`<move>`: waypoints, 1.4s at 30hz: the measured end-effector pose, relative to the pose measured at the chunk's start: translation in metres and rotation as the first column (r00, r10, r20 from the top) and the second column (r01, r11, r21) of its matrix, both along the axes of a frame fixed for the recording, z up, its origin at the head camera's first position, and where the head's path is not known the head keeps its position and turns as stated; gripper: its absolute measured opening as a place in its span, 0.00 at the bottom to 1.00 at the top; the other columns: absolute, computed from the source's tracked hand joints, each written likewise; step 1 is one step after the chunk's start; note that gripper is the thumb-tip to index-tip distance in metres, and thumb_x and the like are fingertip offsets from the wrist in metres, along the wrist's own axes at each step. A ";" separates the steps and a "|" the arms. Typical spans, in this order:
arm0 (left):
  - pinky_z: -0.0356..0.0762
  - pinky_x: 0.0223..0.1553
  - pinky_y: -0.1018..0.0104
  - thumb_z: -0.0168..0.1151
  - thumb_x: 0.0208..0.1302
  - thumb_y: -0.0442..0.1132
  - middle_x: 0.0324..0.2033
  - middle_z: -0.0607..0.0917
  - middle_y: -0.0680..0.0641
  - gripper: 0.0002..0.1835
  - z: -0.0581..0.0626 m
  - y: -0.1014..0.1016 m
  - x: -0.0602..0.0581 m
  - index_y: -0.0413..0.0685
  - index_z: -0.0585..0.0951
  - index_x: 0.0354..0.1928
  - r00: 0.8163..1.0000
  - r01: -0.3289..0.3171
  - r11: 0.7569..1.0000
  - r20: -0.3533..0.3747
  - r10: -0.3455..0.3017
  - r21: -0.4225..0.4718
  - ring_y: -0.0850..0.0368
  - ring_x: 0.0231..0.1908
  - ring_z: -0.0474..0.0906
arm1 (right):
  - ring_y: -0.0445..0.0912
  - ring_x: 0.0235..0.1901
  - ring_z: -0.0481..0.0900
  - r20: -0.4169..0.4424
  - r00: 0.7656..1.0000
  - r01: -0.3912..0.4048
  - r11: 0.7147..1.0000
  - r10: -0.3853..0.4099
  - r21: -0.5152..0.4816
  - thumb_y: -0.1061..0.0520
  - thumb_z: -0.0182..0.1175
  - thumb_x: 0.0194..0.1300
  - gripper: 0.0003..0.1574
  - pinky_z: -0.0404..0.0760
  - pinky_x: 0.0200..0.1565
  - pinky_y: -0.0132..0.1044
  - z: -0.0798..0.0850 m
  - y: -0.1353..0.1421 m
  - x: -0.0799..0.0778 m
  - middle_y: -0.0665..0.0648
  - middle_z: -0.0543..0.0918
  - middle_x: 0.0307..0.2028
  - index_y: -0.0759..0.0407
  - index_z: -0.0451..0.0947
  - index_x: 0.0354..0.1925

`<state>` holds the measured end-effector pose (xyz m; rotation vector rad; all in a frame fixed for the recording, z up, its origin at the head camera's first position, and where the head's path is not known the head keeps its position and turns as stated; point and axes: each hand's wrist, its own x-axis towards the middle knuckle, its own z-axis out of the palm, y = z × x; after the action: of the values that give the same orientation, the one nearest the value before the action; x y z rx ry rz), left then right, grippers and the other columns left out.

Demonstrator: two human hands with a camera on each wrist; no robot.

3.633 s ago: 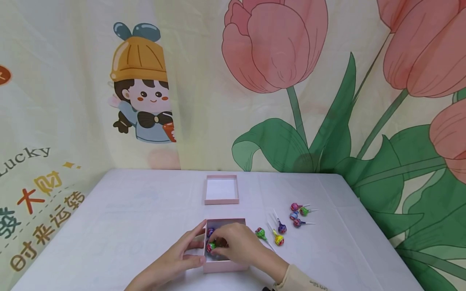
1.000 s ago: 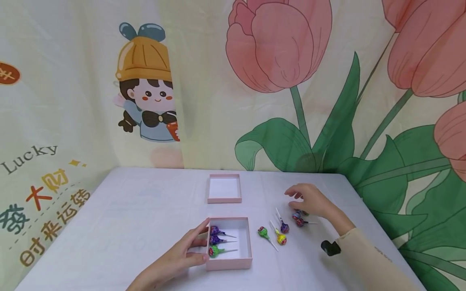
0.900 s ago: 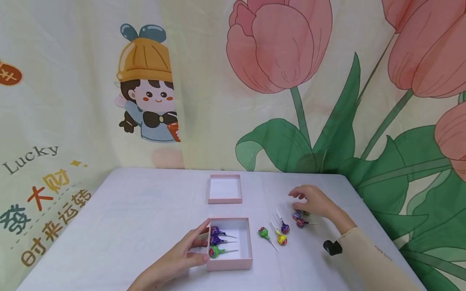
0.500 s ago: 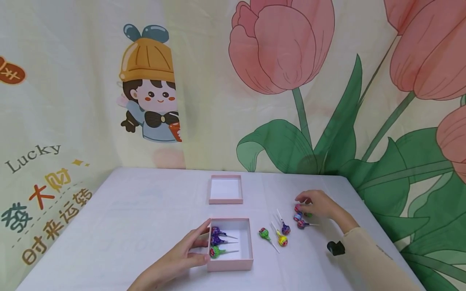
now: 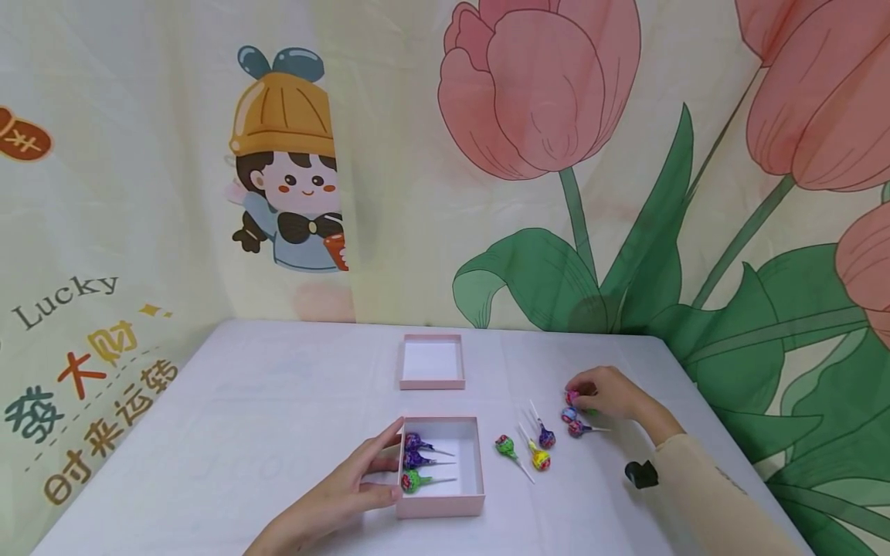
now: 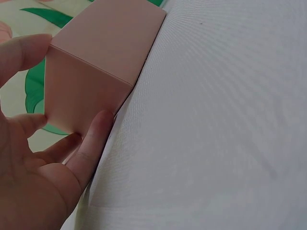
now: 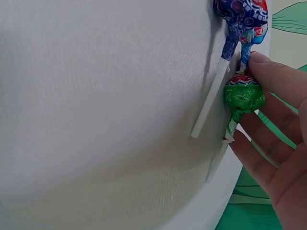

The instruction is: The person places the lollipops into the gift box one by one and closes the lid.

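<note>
Pinching the pink, round, glossy-wrapped lollipop [image 5: 572, 397] at the fingertips of my right hand [image 5: 608, 392]; my left hand [image 5: 346, 480], well apart, grips the side of the pale-pink, square cardboard box [image 5: 440, 506]. Judgement: lollipop light, hard, wrapper slightly slippery; best held by the ball.

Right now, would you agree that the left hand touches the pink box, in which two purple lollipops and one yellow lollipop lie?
Not quite: the third lollipop in the pink box is green, not yellow, as the head view shows; the rest stands.
</note>
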<state>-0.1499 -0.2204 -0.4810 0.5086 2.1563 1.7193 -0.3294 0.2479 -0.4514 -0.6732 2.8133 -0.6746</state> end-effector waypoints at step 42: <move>0.75 0.59 0.72 0.67 0.75 0.43 0.82 0.53 0.35 0.49 0.002 0.001 0.001 0.63 0.48 0.87 1.000 -0.011 1.000 0.007 0.011 -0.019 0.35 0.74 0.64 | 0.42 0.39 0.84 -0.200 0.979 -0.076 0.989 0.050 -0.125 0.60 0.74 0.68 0.11 0.85 0.41 0.34 0.053 -0.070 0.035 0.46 0.89 0.38 0.55 0.89 0.49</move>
<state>-0.1494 -0.2196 -0.4790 0.4861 2.1728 1.7021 -0.2942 0.1781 -0.3980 -0.8952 2.9290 -0.8314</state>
